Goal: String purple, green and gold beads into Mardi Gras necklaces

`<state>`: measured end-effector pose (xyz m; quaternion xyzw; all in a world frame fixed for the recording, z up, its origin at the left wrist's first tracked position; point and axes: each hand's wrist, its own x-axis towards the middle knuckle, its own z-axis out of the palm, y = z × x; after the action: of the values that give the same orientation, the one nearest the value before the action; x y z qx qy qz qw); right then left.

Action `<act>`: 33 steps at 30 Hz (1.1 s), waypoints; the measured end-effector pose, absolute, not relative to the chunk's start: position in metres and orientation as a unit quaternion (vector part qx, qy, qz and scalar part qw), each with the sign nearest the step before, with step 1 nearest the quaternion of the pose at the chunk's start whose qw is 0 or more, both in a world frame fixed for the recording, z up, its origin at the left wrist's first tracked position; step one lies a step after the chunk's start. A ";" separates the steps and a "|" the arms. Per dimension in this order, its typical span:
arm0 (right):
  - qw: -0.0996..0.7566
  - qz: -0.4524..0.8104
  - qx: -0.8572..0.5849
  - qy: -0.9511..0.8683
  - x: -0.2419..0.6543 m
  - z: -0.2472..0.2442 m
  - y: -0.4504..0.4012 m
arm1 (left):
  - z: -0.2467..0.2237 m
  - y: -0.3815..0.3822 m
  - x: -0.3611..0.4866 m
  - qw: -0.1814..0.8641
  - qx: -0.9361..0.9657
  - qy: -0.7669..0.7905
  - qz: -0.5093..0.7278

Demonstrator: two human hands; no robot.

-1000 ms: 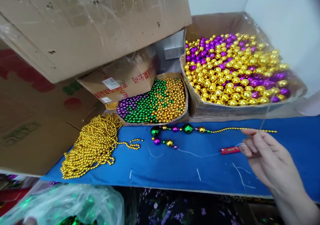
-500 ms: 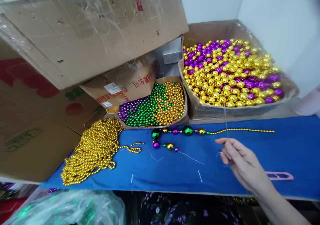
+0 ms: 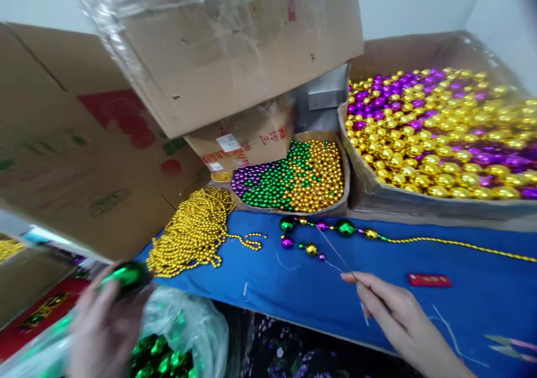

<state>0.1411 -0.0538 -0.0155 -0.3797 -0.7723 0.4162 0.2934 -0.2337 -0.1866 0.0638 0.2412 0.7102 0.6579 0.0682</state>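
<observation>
At the lower left, my left hand (image 3: 104, 316) is blurred, its fingers closed around a large shiny green ball (image 3: 128, 279) above a plastic bag of green balls (image 3: 161, 355). My right hand (image 3: 373, 297) pinches a thin needle (image 3: 335, 251) over the blue cloth, its tip pointing up and left. A partly strung garland of green, purple and gold balls (image 3: 345, 227) lies behind it, with a twisted gold strand (image 3: 457, 244) running right. A heap of gold bead strings (image 3: 191, 230) rests on the cloth's left part.
Behind the blue cloth (image 3: 268, 294) stand a box of small beads (image 3: 344, 196) and a larger box of gold and purple balls (image 3: 377, 190). Large cartons (image 3: 251, 48) overhang the left. A red packet (image 3: 430, 280) and scissors (image 3: 509, 347) lie at right.
The view has swung left. My left hand has come into view with a green ball. The needle in my right hand now slants left. The red packet and scissors have come into view.
</observation>
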 end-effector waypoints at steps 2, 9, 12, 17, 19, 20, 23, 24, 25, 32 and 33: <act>0.297 0.370 -0.358 -0.804 0.131 -0.014 -0.060 | 0.067 -0.165 -0.216 0.275 0.251 0.593 0.714; 0.304 0.274 -0.320 -0.854 0.135 -0.008 -0.065 | 0.030 -0.085 -0.125 0.606 0.260 0.360 0.660; 0.296 0.264 -0.321 -0.860 0.140 -0.014 -0.062 | 0.024 -0.078 -0.114 0.648 0.227 0.335 0.646; 0.285 0.239 -0.324 -0.870 0.141 -0.025 -0.059 | 0.024 -0.080 -0.111 0.667 0.194 0.325 0.642; 0.276 0.242 -0.325 -0.872 0.140 -0.025 -0.059 | 0.024 -0.080 -0.110 0.668 0.191 0.326 0.642; 0.271 0.246 -0.326 -0.872 0.140 -0.025 -0.059 | 0.024 -0.081 -0.110 0.666 0.190 0.328 0.643; 0.269 0.250 -0.327 -0.870 0.141 -0.022 -0.059 | 0.023 -0.082 -0.110 0.656 0.187 0.338 0.648; 0.271 0.249 -0.326 -0.870 0.142 -0.021 -0.059 | 0.023 -0.082 -0.110 0.653 0.186 0.341 0.650; 0.272 0.248 -0.326 -0.871 0.143 -0.021 -0.059 | 0.022 -0.082 -0.110 0.650 0.185 0.344 0.651; 0.264 0.210 -0.311 -0.889 0.145 -0.023 -0.058 | 0.020 -0.084 -0.107 0.650 0.208 0.362 0.635; 0.264 0.200 -0.308 -0.892 0.144 -0.025 -0.057 | 0.020 -0.085 -0.105 0.647 0.228 0.365 0.630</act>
<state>0.1440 -0.0570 -0.0248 -0.3084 -0.8918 0.1997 0.2639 -0.1052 -0.0852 0.0196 0.2282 0.3645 0.6295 0.6471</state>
